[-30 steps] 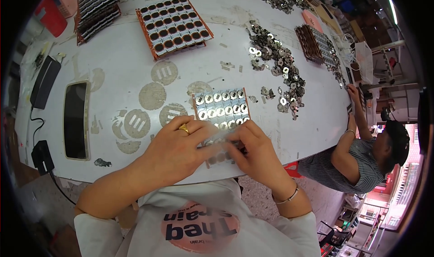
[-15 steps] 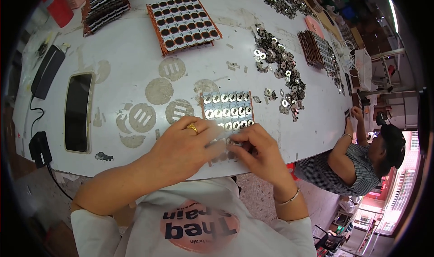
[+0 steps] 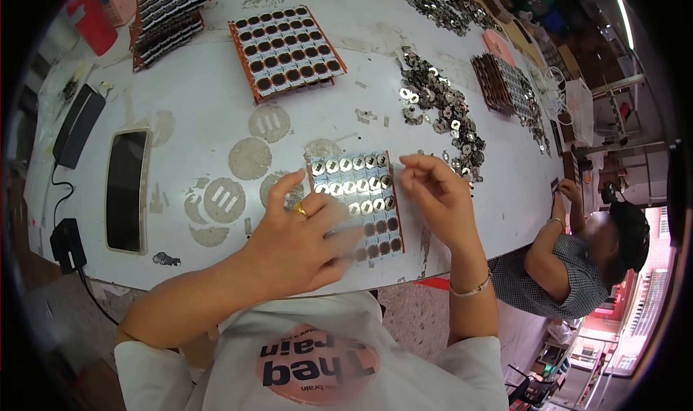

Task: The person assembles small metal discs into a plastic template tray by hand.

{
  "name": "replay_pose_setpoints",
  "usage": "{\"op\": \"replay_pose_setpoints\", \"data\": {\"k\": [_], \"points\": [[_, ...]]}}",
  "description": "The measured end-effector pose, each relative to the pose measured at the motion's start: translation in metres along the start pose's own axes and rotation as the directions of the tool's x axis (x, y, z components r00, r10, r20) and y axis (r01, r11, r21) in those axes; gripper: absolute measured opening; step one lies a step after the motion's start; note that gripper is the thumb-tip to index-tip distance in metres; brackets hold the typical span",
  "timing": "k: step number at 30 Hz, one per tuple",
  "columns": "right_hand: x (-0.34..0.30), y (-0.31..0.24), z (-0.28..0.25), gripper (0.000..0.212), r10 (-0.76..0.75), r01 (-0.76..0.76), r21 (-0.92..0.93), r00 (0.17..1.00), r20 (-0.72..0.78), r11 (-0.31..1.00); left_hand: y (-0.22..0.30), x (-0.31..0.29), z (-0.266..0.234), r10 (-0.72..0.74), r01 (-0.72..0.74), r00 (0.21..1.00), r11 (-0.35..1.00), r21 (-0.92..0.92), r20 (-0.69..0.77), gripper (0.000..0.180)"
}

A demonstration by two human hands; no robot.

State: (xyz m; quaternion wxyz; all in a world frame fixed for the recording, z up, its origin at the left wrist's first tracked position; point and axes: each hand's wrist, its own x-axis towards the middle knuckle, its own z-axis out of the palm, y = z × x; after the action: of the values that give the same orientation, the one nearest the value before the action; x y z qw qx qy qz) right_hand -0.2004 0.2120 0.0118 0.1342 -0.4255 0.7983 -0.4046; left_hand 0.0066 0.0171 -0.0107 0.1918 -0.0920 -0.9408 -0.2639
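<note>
A panel of small square circuit boards (image 3: 379, 227) lies near the table's front edge. Shiny metal discs sit in its upper rows; dark round spots show in the lower rows. My left hand (image 3: 292, 245), with a gold ring, is over the panel's left side, fingers spread and partly blurred, hiding that part. Just off the panel's right edge hovers my right hand (image 3: 440, 201), its fingers bent and thumb apart, with nothing visible in them. Beyond it spreads a pile of loose metal discs (image 3: 451, 111).
Stacked panels (image 3: 289, 50) with dark circles stand at the back, more stacks (image 3: 170, 14) at far left. A phone (image 3: 126, 191) and a black adapter (image 3: 66, 245) with a cable lie left. At right, a co-worker (image 3: 556, 259) sits beside another panel stack (image 3: 498, 82).
My right hand has left the panel's lower part and moved up and right toward the loose discs. My left hand's fingers have spread, uncovering lower rows. The view has shifted slightly.
</note>
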Motion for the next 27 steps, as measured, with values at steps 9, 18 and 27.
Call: {"op": "replay_pose_setpoints", "data": {"k": [9,18,27], "points": [[-0.035,-0.039,0.027,0.034,0.111,-0.422,0.711,0.891,0.440,0.562,-0.012,0.003,-0.007,-0.074,0.069,0.996,0.993,-0.092,-0.047,0.023],[-0.029,-0.030,0.008,0.013,0.232,-0.334,0.412,0.932,0.278,0.848,-0.004,0.004,0.003,0.027,-0.028,0.999,0.998,-0.059,-0.031,0.028],[-0.027,-0.034,0.008,0.023,0.183,-0.200,0.004,0.908,0.377,0.980,-0.004,0.000,0.005,0.057,-0.059,0.996,0.997,0.039,0.067,0.051]]}}
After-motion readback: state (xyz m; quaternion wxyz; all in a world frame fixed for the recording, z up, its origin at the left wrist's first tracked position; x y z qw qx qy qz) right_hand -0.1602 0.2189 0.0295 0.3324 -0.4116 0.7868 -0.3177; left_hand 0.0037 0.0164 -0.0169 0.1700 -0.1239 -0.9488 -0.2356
